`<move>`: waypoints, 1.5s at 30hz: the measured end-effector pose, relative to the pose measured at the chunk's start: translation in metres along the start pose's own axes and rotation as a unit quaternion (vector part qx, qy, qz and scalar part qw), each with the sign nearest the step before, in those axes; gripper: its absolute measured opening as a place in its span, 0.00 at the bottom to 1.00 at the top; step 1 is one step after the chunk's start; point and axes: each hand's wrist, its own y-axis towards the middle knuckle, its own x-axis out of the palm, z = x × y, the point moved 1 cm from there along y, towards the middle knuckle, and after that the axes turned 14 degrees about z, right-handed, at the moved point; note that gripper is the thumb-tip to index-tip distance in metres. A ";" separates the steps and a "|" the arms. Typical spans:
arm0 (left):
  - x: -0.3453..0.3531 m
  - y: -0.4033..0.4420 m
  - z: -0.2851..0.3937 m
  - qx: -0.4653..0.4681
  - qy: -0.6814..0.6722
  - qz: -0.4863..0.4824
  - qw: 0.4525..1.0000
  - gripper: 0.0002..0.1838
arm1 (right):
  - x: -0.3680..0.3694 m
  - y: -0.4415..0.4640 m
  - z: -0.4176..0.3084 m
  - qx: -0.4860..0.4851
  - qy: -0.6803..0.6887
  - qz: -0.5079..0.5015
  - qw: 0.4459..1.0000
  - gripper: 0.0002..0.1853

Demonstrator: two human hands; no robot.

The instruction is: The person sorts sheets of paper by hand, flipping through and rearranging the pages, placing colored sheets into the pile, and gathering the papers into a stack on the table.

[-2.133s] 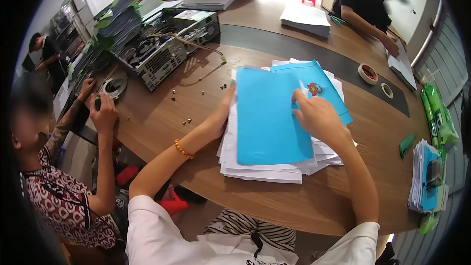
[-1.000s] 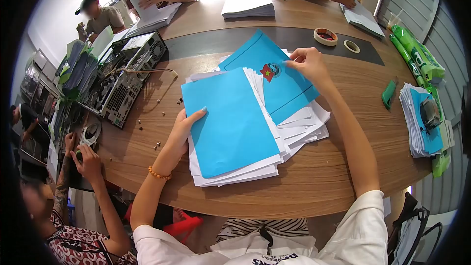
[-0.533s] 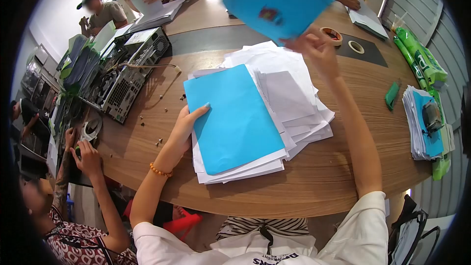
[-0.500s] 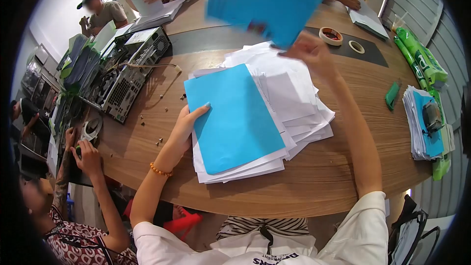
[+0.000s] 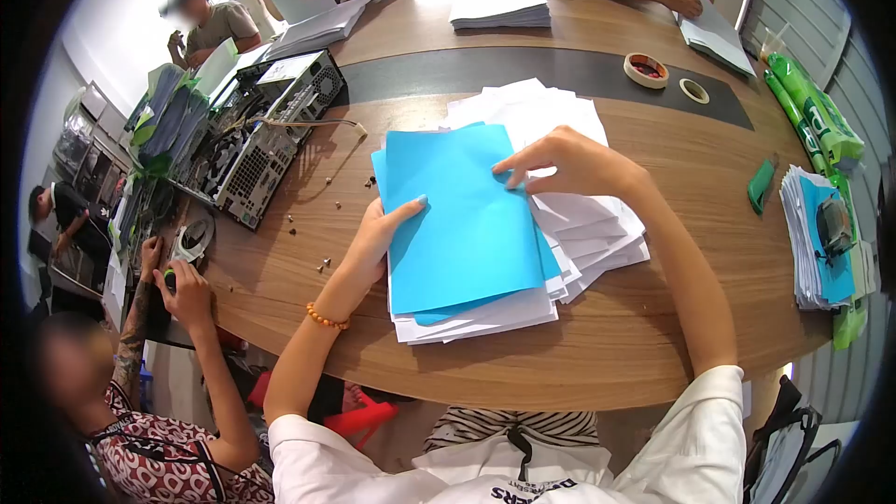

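A plain blue sheet [image 5: 462,224] lies on top of another blue sheet, both on a stack of white papers [image 5: 481,319]. My left hand [image 5: 381,235] grips the left side of this stack, thumb on the blue sheet and fingers hidden beneath. My right hand [image 5: 569,165] is at the upper right edge of the top sheet, its thumb and forefinger apart, touching or just over the blue surface. A second, looser pile of white papers [image 5: 583,224] lies behind and to the right, partly under the stack.
An opened computer case [image 5: 271,163] stands at the left, with small screws near it. Tape rolls [image 5: 646,71], a green cutter [image 5: 761,187] and clipped papers [image 5: 817,238] lie to the right. Co-workers sit around the table; a person's hand [image 5: 187,297] is at the left.
The raised blue sheet has come down onto the left stack, over the other blue sheet. My right hand has lowered with it and loosened its fingers. My left hand still holds the stack's side.
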 end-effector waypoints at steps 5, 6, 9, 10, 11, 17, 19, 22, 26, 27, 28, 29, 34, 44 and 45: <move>-0.001 0.002 -0.001 -0.001 -0.008 -0.002 1.000 0.19 | -0.003 0.000 0.003 -0.025 -0.005 0.093 0.995 0.22; -0.002 0.004 -0.002 0.000 -0.006 -0.004 1.000 0.19 | -0.010 -0.002 0.005 0.008 -0.008 0.122 0.992 0.24; -0.001 0.003 -0.001 -0.004 -0.001 -0.005 1.000 0.18 | -0.028 -0.009 0.032 0.049 -0.039 0.197 0.978 0.18; 0.001 0.000 0.001 -0.001 -0.005 0.003 1.000 0.18 | -0.030 -0.014 0.040 0.049 -0.040 0.200 0.978 0.18; 0.003 -0.003 0.003 0.004 -0.008 0.012 1.000 0.18 | -0.033 -0.017 0.047 0.098 -0.056 0.211 0.971 0.17; 0.003 -0.003 -0.001 0.057 -0.049 0.035 0.997 0.21 | -0.002 -0.015 0.071 0.174 0.211 0.242 0.931 0.25; -0.001 0.000 -0.003 0.062 -0.066 0.026 0.996 0.21 | 0.021 -0.012 0.061 0.154 0.321 0.271 0.894 0.29; 0.008 -0.010 0.018 0.064 -0.111 0.030 0.991 0.22 | 0.026 -0.009 0.029 0.225 0.366 0.162 0.888 0.34; 0.014 0.003 0.038 0.074 -0.088 0.019 0.993 0.22 | 0.029 -0.008 0.014 0.351 0.523 0.119 0.768 0.36; 0.017 0.007 0.041 0.078 -0.084 0.010 0.993 0.22 | 0.030 -0.010 0.015 0.348 0.522 0.129 0.768 0.36; 0.022 0.011 0.042 0.076 -0.066 0.020 0.995 0.21 | 0.026 -0.013 0.009 0.304 0.535 0.143 0.775 0.34; 0.029 0.015 0.042 0.074 -0.047 0.028 0.996 0.21 | 0.019 -0.015 -0.003 0.261 0.547 0.157 0.780 0.32; 0.061 0.014 0.013 0.198 0.070 -0.028 0.977 0.22 | 0.025 -0.054 0.005 0.226 0.256 0.237 0.910 0.32; 0.107 -0.019 0.155 0.403 0.728 -0.032 0.554 0.22 | 0.024 -0.096 0.034 0.148 0.099 0.310 0.934 0.28; 0.112 -0.031 0.170 0.497 0.625 -0.016 0.602 0.23 | 0.025 -0.096 0.036 0.177 0.115 0.283 0.935 0.28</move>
